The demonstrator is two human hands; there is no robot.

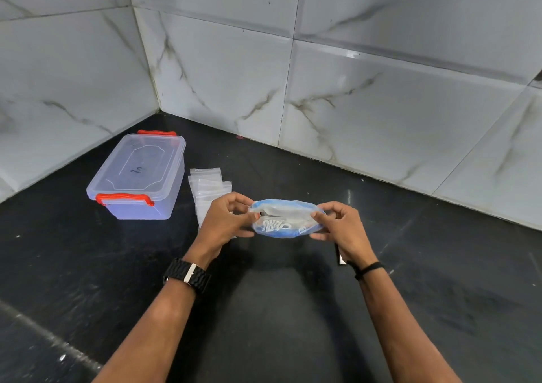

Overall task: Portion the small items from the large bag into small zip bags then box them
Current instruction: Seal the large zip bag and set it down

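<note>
I see my left hand (227, 221) and right hand (337, 224) held up over the black table (278, 309), each grip pinching one end of the big bag (283, 219), a clear and blue pouch with white lettering stretched between them. Just past the left hand, at about 11 o'clock of the bag, a heap of small zip bags (209, 189) lies flat. Farther off at 10 o'clock stands the lidded clear box (140, 174) with red latches, near the tiled corner.
</note>
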